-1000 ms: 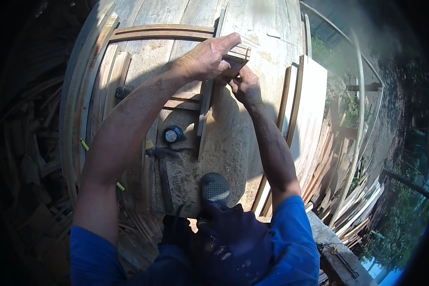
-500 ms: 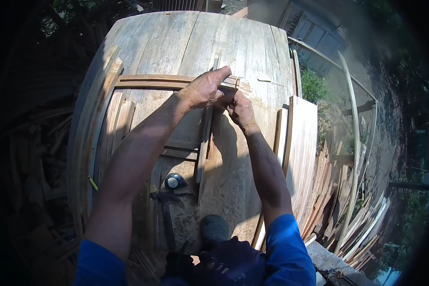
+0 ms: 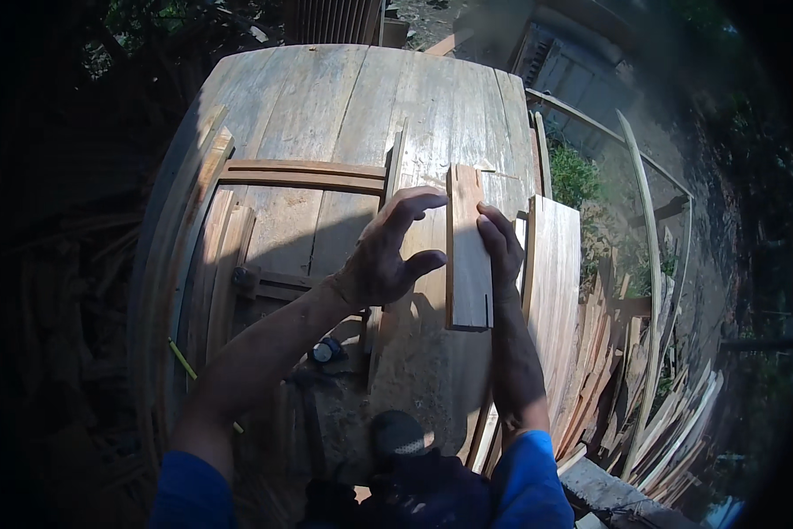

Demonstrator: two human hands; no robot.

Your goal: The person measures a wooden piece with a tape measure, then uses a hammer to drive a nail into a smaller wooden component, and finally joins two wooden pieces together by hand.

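My right hand grips a short wooden board by its right edge, fingers closed on it. The board is raised over the workbench, its long side running away from me, with dark lines marked on its pale face. Just left of it is my left hand, thumb and fingers spread in a C shape. Its fingertips come close to the board's left edge; whether they touch cannot be made out. Beyond that hand, two parallel wooden strips lie across the bench and end against an upright-running batten.
On the plank workbench lie long boards at left and a wide pale board at right. Nearer me are a hammer, a round dark object with a white face and a yellow stick. Offcuts are piled at right.
Both hands have come back from the right end of the strips and moved apart. The short board now shows its broad face in my right hand; my left hand has opened.
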